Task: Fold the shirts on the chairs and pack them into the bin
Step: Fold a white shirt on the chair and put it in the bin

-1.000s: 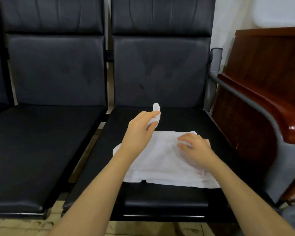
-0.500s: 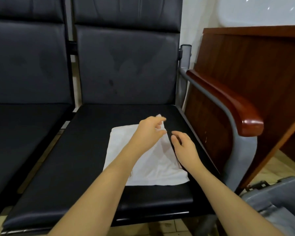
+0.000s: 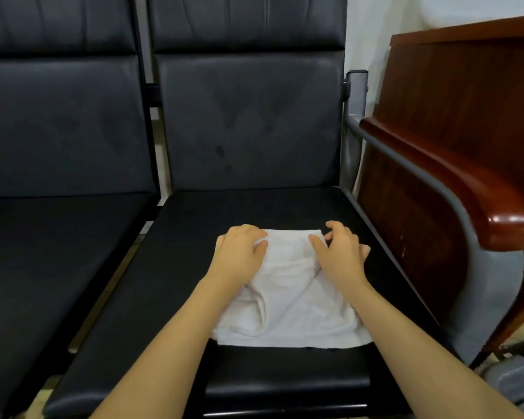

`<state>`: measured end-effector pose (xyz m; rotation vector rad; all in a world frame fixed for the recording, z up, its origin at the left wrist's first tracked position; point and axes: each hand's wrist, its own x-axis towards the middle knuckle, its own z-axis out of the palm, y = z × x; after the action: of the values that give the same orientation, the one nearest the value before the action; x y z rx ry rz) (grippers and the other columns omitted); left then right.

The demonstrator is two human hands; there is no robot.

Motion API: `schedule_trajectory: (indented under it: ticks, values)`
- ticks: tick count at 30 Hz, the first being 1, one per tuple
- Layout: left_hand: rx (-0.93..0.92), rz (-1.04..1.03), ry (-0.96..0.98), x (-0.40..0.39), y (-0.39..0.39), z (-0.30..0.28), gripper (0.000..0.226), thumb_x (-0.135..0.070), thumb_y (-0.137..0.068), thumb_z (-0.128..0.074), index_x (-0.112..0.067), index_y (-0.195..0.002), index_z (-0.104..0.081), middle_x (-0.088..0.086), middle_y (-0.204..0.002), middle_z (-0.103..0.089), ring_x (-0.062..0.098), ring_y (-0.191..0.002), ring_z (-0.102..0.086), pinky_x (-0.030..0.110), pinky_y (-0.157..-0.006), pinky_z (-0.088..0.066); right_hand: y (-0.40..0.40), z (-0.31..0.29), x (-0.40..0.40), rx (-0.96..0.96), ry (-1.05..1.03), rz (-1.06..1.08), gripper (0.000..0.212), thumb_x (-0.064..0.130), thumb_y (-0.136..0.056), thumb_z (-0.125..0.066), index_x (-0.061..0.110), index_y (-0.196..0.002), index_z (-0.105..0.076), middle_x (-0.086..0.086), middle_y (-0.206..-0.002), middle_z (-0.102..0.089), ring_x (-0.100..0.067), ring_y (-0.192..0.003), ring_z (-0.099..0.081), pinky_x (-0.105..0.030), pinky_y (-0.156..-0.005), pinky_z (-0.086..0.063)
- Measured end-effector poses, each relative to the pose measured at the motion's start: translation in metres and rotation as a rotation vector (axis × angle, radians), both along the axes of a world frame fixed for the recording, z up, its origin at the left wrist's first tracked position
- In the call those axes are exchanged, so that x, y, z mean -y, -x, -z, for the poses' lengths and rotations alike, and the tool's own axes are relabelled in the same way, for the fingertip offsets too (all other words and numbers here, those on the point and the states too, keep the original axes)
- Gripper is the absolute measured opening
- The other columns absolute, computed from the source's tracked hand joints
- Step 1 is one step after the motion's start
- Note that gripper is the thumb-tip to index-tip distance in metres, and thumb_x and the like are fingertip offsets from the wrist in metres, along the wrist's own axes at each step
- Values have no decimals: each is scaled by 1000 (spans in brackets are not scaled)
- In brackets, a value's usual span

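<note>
Left hand: we see our left hand (image 3: 239, 252) lying palm down on the far left corner of the white shirt (image 3: 288, 297), fingers bent over its edge; whether they pinch the cloth, we cannot tell.
Right hand: our right hand (image 3: 339, 255) rests on the far right corner, fingers spread and curled, fingertips touching the cloth.
Shirt: folded into a rumpled rectangle, it lies on the black seat (image 3: 194, 267) of the right-hand chair.
Bin: we see only a grey corner (image 3: 515, 379) at the lower right, below the wooden armrest (image 3: 466, 189); its contents are hidden.
</note>
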<state>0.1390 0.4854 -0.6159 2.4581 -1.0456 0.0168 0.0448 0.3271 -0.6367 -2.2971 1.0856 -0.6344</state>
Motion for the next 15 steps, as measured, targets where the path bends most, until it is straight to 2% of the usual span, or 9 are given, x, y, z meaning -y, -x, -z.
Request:
schedule_trajectory:
  ticks: [2, 5, 10, 15]
  values:
    - [79, -5, -105, -2, -2, 4, 35, -30, -101, -38, -26, -133, -51, -7, -146, -39, 15, -138, -24, 33, -110, -13, -8, 0, 3, -18, -7, 1, 53, 36, -94, -54, 19, -142, -36, -3, -131, -51, -22, -124, -43, -38, -104, -24]
    - [110, 59, -117, 0, -2, 9, 38, -32, -101, -36, -28, -138, -45, -8, -152, -29, 14, -143, -15, 32, -112, -8, -19, 2, 6, -34, -11, -14, 50, 27, -95, -55, 22, -141, -37, -2, -126, -55, -22, -120, -44, -37, -100, -24]
    - [31, 164, -22, 0, -6, 21, 39, -34, -101, -37, -28, -139, -44, -11, -154, -26, 9, -144, -14, 25, -110, -5, -22, 6, 8, 40, 108, 17, 37, 12, -95, -50, 24, -131, -51, -3, -110, -59, -19, -104, -51, -33, -92, -25]
    - [-38, 298, -104, -6, -8, 26, 46, -40, -101, -34, -30, -146, -33, -11, -157, -17, 8, -145, -6, 25, -115, -2, -20, 8, 11, -46, 193, 49, 38, 5, -93, -49, 21, -127, -56, -6, -119, -52, -22, -110, -46, -33, -94, -27]
